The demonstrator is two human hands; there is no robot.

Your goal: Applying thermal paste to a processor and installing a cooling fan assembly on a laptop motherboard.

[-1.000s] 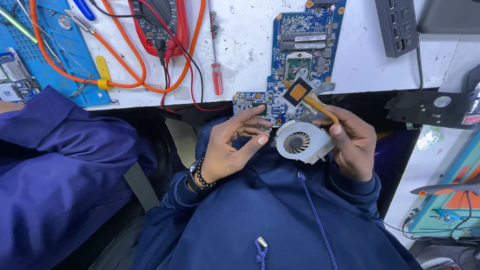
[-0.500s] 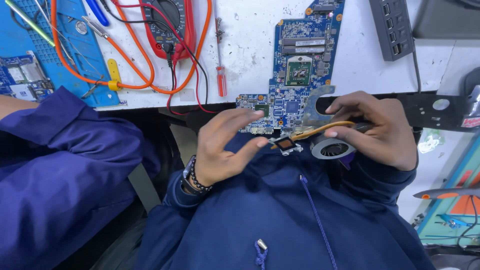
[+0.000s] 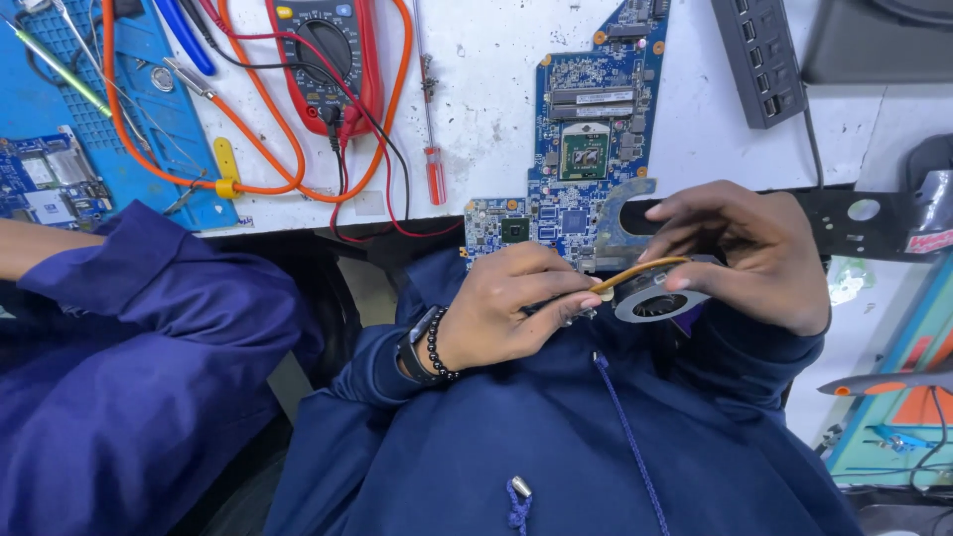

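My right hand [image 3: 747, 253] grips a round grey cooling fan [image 3: 657, 301] with a copper heat pipe [image 3: 640, 272] curving off it to the left. My left hand [image 3: 511, 310], with a beaded bracelet and a watch at the wrist, pinches the pipe's left end between thumb and fingertips. Both hands hover over my dark blue hooded top, just in front of the table edge. A blue laptop motherboard [image 3: 581, 129] lies on the white table [image 3: 496, 89] right behind the hands, its near edge overhanging the table.
A red multimeter [image 3: 323, 55] with orange and black leads and a red-handled screwdriver [image 3: 434, 174] lie left of the board. A blue work mat [image 3: 60, 109] holds another small board. A black hub [image 3: 759, 60] sits at right. Another person's blue sleeve [image 3: 129, 298] fills the left.
The fan assembly was flipped from facing me to edge-on and lowered toward my lap. My left hand shifted from the fan's side to pinching the end of the copper pipe.
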